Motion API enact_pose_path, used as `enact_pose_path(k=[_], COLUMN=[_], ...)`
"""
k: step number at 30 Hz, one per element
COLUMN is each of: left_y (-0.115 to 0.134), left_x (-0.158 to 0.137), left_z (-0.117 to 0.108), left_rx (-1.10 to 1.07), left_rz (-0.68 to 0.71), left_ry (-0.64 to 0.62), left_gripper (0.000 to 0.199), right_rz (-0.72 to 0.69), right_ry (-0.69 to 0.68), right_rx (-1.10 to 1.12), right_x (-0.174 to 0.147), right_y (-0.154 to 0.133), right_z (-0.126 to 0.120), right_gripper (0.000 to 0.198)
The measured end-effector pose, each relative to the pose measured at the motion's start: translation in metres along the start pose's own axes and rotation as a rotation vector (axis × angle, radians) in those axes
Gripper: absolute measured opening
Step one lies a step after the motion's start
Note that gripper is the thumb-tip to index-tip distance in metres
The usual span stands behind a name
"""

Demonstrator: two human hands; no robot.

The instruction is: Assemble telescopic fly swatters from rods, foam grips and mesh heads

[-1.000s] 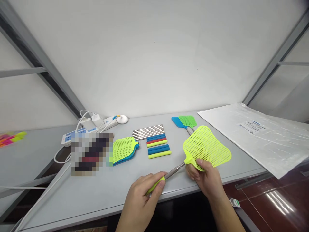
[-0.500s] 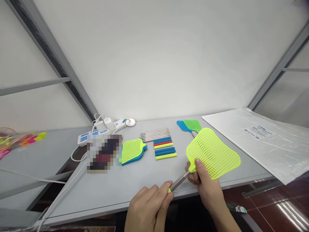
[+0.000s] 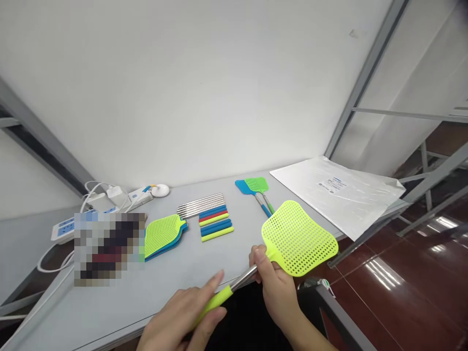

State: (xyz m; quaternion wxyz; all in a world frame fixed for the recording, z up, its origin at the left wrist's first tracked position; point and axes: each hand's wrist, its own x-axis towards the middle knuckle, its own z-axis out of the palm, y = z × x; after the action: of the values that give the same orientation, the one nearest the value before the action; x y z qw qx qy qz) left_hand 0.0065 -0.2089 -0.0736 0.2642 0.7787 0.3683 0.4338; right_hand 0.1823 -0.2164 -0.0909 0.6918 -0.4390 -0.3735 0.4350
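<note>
At table (image 3: pixel 153 287) front edge: one yellow-green fly swatter (image 3: pixel 298 239), head overhanging the edge. Left hand (image 3: pixel 183 319) wrapped around handle grip; right hand (image 3: pixel 276 287) pinching steel shaft below head. Behind swatter — two assembled swatters (image 3: pixel 254 187), six coloured grips (image 3: pixel 215 222), stacked heads (image 3: pixel 163 234). Bare tabletop between — open room.

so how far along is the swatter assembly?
Done: two finished swatters, blue and green, lie at the back. In hand: left hand grips the yellow-green handle, right hand the yellow-green mesh swatter head. Left: stacked mesh heads, steel rods, coloured grips.
</note>
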Motion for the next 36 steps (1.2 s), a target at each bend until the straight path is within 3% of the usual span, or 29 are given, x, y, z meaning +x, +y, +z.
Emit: enact_pose_path(k=[4, 7, 11, 14, 17, 19, 24, 27, 29, 32, 34, 36], left_y=[-0.002, -0.002, -0.004, -0.003, -0.003, -0.007, -0.022, -0.027, -0.028, -0.031, -0.035, -0.038], left_x=[-0.009, -0.008, 0.0, 0.005, 0.011, 0.017, 0.033, 0.033, 0.03, 0.024, 0.021, 0.017], left_z=[0.045, 0.077, 0.088, 0.087, 0.09, 0.091, 0.082, 0.077, 0.076, 0.069, 0.06, 0.051], left_rx=[-0.649, -1.072, -1.299, -1.325, -1.209, -1.089, -0.773, -0.75, -0.773, -0.872, -0.922, -0.88], left_rz=[-0.508, -0.677, -0.805, -0.765, -0.64, -0.544, -0.345, -0.263, -0.284, -0.364, -0.369, -0.338], left_ry=[0.302, 0.432, 0.554, 0.658, 0.686, 0.674, 0.599, 0.609, 0.633, 0.798, 0.955, 1.01], left_gripper=[0.07, 0.069, 0.053, 0.042, 0.032, 0.029, 0.015, 0.016, 0.017, 0.02, 0.022, 0.023], right_rz=[-0.145, -0.251, -0.226, -0.068, 0.127, 0.184, 0.18, 0.175, 0.189, 0.142, 0.006, -0.086], right_ry=[0.063, 0.092, 0.227, 0.29, 0.232, 0.174, 0.075, 0.04, 0.034, 0.133, 0.302, 0.353], right_rx=[0.029, -0.003, 0.101, 0.248, 0.319, 0.33, 0.249, 0.29, 0.304, 0.265, 0.258, 0.289], right_x=[-0.001, 0.002, 0.008, 0.009, 0.01, 0.013, 0.018, 0.012, 0.009, 0.019, 0.033, 0.045], right_y=[0.005, 0.015, 0.025, 0.03, 0.033, 0.034, 0.034, 0.036, 0.038, 0.036, 0.032, 0.026], right_z=[-0.004, -0.008, 0.003, 0.023, 0.04, 0.046, 0.058, 0.068, 0.071, 0.062, 0.049, 0.036], right_gripper=[0.037, 0.039, 0.042, 0.043, 0.037, 0.036, 0.028, 0.026, 0.026, 0.029, 0.03, 0.026])
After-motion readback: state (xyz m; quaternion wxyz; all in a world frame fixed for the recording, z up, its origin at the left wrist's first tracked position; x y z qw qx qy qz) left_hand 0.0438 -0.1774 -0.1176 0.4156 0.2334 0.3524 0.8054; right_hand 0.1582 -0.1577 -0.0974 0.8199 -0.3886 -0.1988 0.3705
